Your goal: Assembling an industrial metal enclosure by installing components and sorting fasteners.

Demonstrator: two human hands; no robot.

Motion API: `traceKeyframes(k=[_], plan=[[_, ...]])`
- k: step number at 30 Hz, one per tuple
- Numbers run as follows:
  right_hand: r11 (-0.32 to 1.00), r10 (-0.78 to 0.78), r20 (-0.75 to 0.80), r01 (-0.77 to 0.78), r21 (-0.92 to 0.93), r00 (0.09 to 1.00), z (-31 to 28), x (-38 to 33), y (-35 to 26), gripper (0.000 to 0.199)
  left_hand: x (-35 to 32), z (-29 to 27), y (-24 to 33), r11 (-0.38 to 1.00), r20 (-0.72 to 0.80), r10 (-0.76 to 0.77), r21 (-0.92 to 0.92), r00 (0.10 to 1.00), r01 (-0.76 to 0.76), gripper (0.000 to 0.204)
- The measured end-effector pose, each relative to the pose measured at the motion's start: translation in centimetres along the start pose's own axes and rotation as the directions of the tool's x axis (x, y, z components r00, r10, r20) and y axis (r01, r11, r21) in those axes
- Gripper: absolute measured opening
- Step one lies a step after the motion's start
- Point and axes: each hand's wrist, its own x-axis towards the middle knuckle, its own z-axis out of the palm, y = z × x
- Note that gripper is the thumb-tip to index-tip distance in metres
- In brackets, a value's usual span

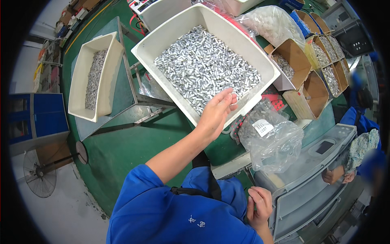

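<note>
Right hand (259,206) lowest, close to the body, fingers curled inward; cannot tell if anything is inside. One clear plastic bag (271,138) crumpled just above it, contents unclear, beside one grey machine (313,171). Left hand (217,112) reaches over the near rim of the big white tray (260,57), fingertips pinched together on small metal pieces (205,67); the tray is heaped with silver cylinders. One second white tray (79,65) to the left, a thinner strip of the same parts inside. Far right: about five open cardboard boxes (298,57) holding similar parts, plus one bag of white pieces (272,22). Another person's hand (334,175) at right.
</note>
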Motion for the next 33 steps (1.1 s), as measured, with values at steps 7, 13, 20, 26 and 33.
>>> traceKeyframes(k=[7,13,20,26,33], plan=[[1.000,0.029,-0.034,-0.030,-0.010,0.999,0.2,-0.7,0.0,0.027,1.5,-0.8,-1.4,0.687,0.142,0.298,0.655,0.944,-0.316,0.038],[0.995,0.054,-0.085,-0.061,-0.080,0.995,-0.1,-0.3,-0.1,0.024,-4.9,2.3,-0.2,0.396,0.630,0.329,0.584,0.704,-0.708,0.031],[0.933,0.248,-0.035,-0.249,-0.259,0.968,0.1,1.6,1.2,0.042,-8.1,4.9,-5.3,0.362,0.907,0.017,0.387,0.421,-0.848,0.023],[0.870,0.424,0.002,-0.407,-0.278,0.906,0.5,3.6,2.3,0.055,-6.3,5.4,-5.8,-0.155,0.885,-0.058,0.449,0.461,-0.880,0.032],[0.806,0.520,0.105,-0.446,-0.389,0.848,0.3,4.5,3.1,0.056,-3.9,4.9,-5.5,-0.336,0.788,-0.208,0.499,0.580,-0.799,0.035]])
